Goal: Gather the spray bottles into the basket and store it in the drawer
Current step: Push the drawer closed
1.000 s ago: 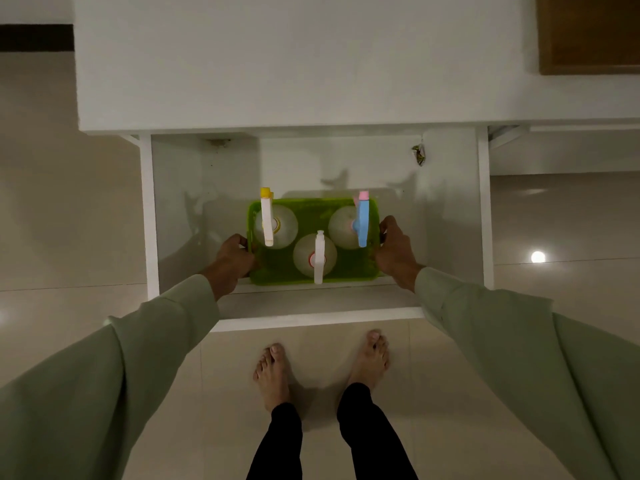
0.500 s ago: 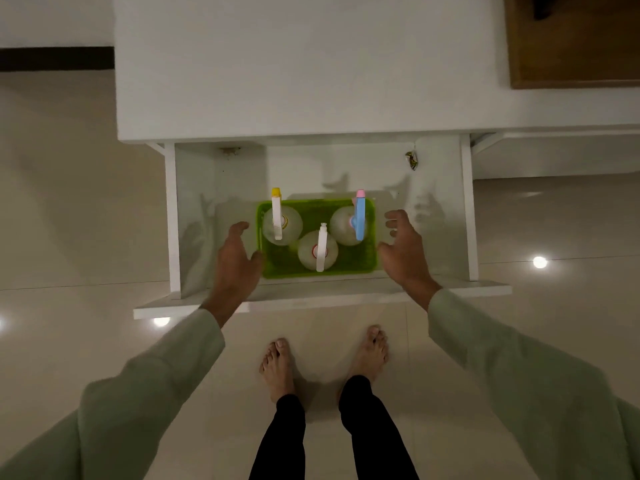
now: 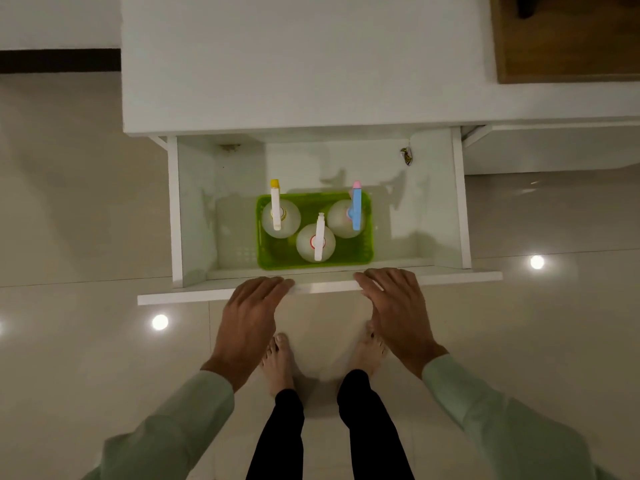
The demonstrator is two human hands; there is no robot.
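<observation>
A green basket (image 3: pixel 363 252) sits on the floor of the open white drawer (image 3: pixel 462 216), near its front. Three clear spray bottles stand upright in it: one with a yellow-tipped nozzle (image 3: pixel 280 216) at the left, one with a white nozzle (image 3: pixel 316 242) in the middle front, one with a blue and pink nozzle (image 3: pixel 348 218) at the right. My left hand (image 3: pixel 247 317) and my right hand (image 3: pixel 394 306) are flat and empty, fingertips on the drawer's front panel (image 3: pixel 322 287).
The white cabinet top (image 3: pixel 294 64) overhangs the drawer's back. A small crumpled wrapper (image 3: pixel 407 155) lies in the drawer's back right corner. My bare feet (image 3: pixel 278 362) stand on the glossy tiled floor just below the drawer front. A wooden panel (image 3: pixel 568 39) is at top right.
Both hands let go of the basket, drew back out of the drawer and now rest on its front panel. The basket stays where it was set down.
</observation>
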